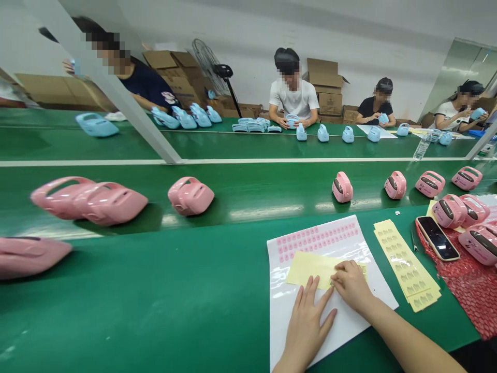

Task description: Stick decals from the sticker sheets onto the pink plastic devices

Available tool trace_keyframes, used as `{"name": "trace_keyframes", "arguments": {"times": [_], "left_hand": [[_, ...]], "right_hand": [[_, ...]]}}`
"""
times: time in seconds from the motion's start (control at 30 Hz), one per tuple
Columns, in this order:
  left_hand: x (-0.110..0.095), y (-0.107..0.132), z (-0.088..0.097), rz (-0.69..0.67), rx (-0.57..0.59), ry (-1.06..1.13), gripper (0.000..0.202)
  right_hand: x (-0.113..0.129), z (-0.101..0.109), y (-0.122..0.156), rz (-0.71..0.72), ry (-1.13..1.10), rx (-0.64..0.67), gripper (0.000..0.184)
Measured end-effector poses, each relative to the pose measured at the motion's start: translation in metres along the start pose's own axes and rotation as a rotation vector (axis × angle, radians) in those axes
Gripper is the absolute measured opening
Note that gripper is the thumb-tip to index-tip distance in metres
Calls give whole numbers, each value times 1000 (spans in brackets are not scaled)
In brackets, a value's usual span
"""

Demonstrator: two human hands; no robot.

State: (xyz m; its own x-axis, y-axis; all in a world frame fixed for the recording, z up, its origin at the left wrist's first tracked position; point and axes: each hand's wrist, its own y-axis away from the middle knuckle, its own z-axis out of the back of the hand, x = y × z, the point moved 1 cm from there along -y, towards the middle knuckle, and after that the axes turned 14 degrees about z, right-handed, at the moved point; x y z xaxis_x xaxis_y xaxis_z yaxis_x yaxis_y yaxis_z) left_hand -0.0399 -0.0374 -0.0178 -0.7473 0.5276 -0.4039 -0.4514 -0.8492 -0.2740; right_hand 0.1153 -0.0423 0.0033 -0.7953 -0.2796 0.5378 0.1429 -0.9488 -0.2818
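Observation:
My left hand point(308, 321) lies with fingers spread, holding down the lower edge of a yellow sticker sheet point(306, 267). Pinched together, the fingers of my right hand point(351, 285) are at that sheet, apparently on a small sticker mostly hidden by the fingertips. The left part of the yellow sheet is bare; a few printed stickers show at its right end. Beneath it is a white sheet point(283, 311) with rows of pink stickers along its top.
More yellow sticker sheets point(404, 264) lie to the right, beside a phone point(438, 238) on red bubble wrap point(466, 290). Pink handled plastic cases point(191, 196) stand along the green belt point(264, 191). Across it, several people handle blue cases point(301, 132). A slanted post point(147, 124) rises at left.

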Motion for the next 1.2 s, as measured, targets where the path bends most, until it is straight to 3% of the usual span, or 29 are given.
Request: {"name": "trace_keyframes", "arguments": {"times": [0.3,0.43,0.7,0.87,1.0,1.2], "left_hand": [[-1,0,0,-30,-21,-106,37],[-1,0,1,-24,-9,-109,36],[-5,-2,3,-37,-2,-120,36],[-6,-4,6,-5,41,-93,38],[-6,-4,6,44,103,-16,38],[1,3,15,198,233,365,37]], "right_hand": [[-4,18,-6,-186,-367,-39,10],[-6,14,-6,-259,-377,-121,12],[-8,-4,-2,-73,-113,-208,17],[-9,7,-1,-72,-279,-139,12],[-14,19,-1,-116,-516,-110,8],[-28,21,6,-175,-724,-271,29]]}}
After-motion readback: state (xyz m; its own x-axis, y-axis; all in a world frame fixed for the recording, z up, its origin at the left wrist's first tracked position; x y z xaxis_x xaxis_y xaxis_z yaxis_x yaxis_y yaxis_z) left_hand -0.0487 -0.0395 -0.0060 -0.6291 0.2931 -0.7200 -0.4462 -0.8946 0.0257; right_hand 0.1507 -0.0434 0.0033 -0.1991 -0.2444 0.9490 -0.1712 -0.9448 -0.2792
